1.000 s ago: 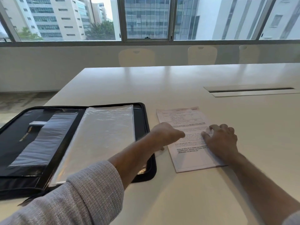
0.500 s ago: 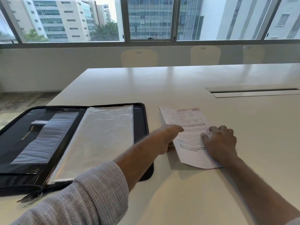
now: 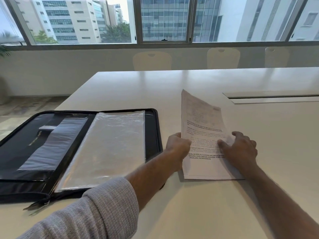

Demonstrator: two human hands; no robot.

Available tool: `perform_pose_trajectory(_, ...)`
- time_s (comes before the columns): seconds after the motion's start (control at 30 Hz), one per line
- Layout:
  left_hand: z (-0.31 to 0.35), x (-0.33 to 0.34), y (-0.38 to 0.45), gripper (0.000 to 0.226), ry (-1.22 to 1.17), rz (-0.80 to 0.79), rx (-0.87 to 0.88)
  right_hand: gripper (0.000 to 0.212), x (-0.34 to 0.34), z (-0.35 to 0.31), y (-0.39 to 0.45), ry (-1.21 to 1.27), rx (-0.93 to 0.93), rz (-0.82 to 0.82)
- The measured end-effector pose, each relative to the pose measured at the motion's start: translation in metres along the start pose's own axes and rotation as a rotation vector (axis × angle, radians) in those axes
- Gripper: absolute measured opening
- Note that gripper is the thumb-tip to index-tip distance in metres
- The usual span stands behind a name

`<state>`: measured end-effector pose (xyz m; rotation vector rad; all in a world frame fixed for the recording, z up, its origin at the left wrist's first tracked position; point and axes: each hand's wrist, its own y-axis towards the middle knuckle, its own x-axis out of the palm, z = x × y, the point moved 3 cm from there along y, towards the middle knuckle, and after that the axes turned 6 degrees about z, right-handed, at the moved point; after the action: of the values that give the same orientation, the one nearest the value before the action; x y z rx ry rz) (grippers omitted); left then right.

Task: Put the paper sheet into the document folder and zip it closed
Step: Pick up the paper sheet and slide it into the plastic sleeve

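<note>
A printed paper sheet [image 3: 202, 125] stands tilted up off the white table [image 3: 189, 213], its far end raised, just right of the folder. My left hand [image 3: 177, 147] grips the sheet's left edge, thumb on the printed face. My right hand [image 3: 240, 149] holds its right edge, thumb on top and fingers curled round behind. The black zip document folder [image 3: 153, 135] lies open flat at the left, with a clear plastic sleeve [image 3: 110, 145] over its right half and dark pockets in its left half.
A long cable slot [image 3: 274, 97] is set into the table at the right. Pale chairs [image 3: 151, 60] stand along the far edge under the window. The folder's zip pull [image 3: 39, 203] trails at its near edge.
The sheet lay flat under both hands; my left hand slid to its left edge and both hands have lifted it, its far end now raised off the table.
</note>
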<state>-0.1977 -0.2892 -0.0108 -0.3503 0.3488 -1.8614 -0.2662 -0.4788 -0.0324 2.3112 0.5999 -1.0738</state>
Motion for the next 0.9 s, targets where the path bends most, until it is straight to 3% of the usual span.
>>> perform_pose_trajectory(0.1, 0.003, -0.013, 0.002, 0.018, -0.013, -0.025, 0.028, 0.075, -0.002, -0.005, 0.006, 0.104, 0.075, -0.050)
perform_pose_trajectory(0.17, 0.006, -0.024, 0.005, 0.017, -0.009, -0.033, 0.054, 0.077, -0.004, -0.011, 0.009, 0.314, 0.178, -0.116)
perform_pose_trajectory(0.3, 0.016, -0.046, 0.008, 0.021, -0.027, -0.033, 0.091, 0.057, -0.008, -0.029, 0.008, 0.673, 0.295, -0.246)
perform_pose_trajectory(0.4, 0.024, -0.064, 0.008, 0.020, -0.023, -0.037, 0.126, 0.041, -0.012, -0.047, 0.005, 0.755, 0.241, -0.229)
perform_pose_trajectory(0.7, 0.057, -0.110, 0.000, 0.025, 0.044, 0.040, 0.299, 0.041, -0.014, -0.119, -0.006, 0.817, 0.019, -0.230)
perform_pose_trajectory(0.9, 0.076, -0.135, -0.006, 0.032, 0.072, 0.076, 0.439, 0.046, -0.007, -0.161, -0.018, 0.772, -0.103, -0.119)
